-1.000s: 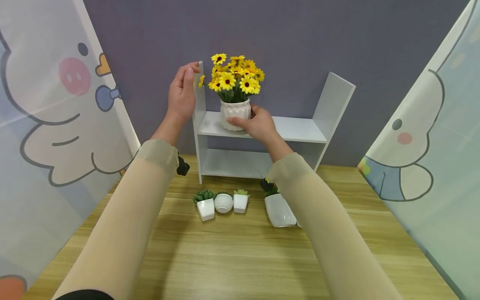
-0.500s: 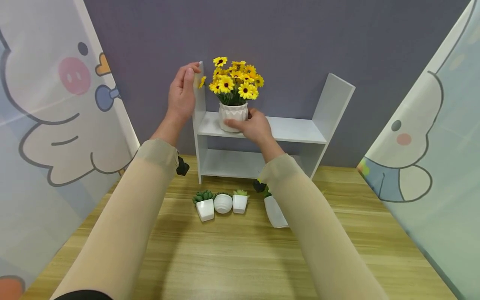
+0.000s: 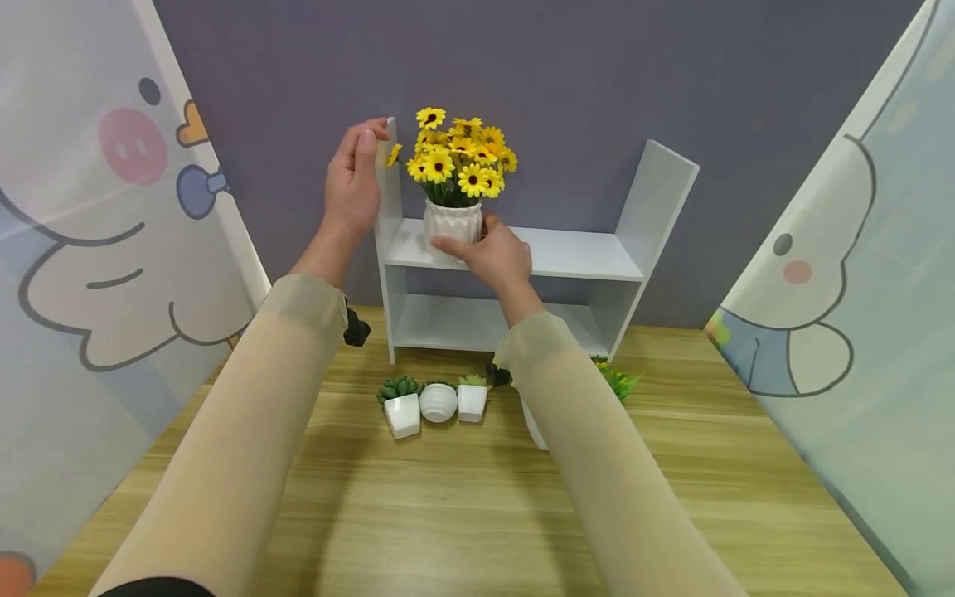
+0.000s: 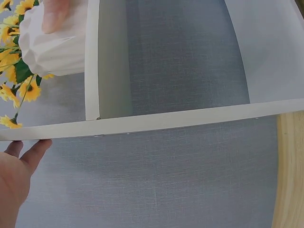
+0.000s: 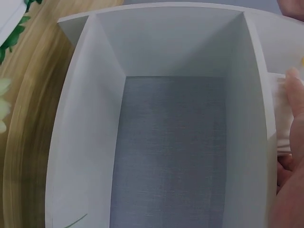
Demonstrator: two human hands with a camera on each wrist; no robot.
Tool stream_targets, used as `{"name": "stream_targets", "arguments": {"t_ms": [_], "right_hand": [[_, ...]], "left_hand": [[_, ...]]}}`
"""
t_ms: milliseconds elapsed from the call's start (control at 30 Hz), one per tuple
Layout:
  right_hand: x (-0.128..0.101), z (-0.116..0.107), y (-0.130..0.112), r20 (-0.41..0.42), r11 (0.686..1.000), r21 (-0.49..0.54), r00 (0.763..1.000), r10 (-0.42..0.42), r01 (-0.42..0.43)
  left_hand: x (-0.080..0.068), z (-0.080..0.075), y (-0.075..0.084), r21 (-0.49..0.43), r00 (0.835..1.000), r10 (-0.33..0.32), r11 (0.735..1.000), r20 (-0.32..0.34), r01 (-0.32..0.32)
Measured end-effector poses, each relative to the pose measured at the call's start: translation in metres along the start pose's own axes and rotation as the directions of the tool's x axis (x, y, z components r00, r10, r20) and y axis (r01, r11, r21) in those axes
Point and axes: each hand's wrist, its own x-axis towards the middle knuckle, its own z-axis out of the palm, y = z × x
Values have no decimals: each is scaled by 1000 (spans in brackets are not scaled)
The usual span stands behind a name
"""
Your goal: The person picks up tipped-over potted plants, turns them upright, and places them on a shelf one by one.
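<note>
White ribbed pot (image 3: 452,225) with yellow daisy-like flowers (image 3: 457,154): upright on upper board of white shelf unit (image 3: 589,253), at its left end, just beside left side panel. Held by right hand (image 3: 492,253), fingers curled round front and right side of pot, thumb side toward the middle of the shelf. In left wrist view, same pot (image 4: 54,45) seen sideways with a fingertip on its wall; in right wrist view, only a strip of pot (image 5: 283,118) visible past a finger at frame edge.

Left hand (image 3: 351,178) raised beside left upright of shelf unit, fingers straight, fingertips resting on top edge of panel; no curl round it visible. Left wrist view shows thumb and palm (image 4: 16,175) just under panel edge.

Shelf unit standing at back of wooden table (image 3: 448,514), against grey wall (image 3: 582,75). Lower compartment bare in right wrist view.

On table in front of shelf: three small white pots in a row, near one another — square pot with succulent (image 3: 402,408), round ribbed pot (image 3: 438,402), square pot with small green plant (image 3: 472,397). Larger white pot (image 3: 534,423) mostly hidden behind right forearm; green leaves (image 3: 618,381) showing just to its right. Both forearms in beige sleeves. Cartoon-printed panels (image 3: 97,215) at left and right of table.
</note>
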Motion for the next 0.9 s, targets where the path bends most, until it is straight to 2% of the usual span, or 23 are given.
{"name": "stream_targets", "arguments": {"t_ms": [200, 367, 900], "right_hand": [[0, -6, 2, 75, 999, 23, 996, -41, 39], [1, -5, 3, 102, 998, 25, 993, -61, 59], [-1, 5, 2, 52, 998, -27, 997, -55, 56]], "left_hand": [[0, -1, 1, 1, 1000, 0, 1000, 2, 0], [-1, -3, 1, 9, 1000, -11, 1000, 3, 11], [-2, -4, -3, 18, 1000, -14, 1000, -1, 14]]}}
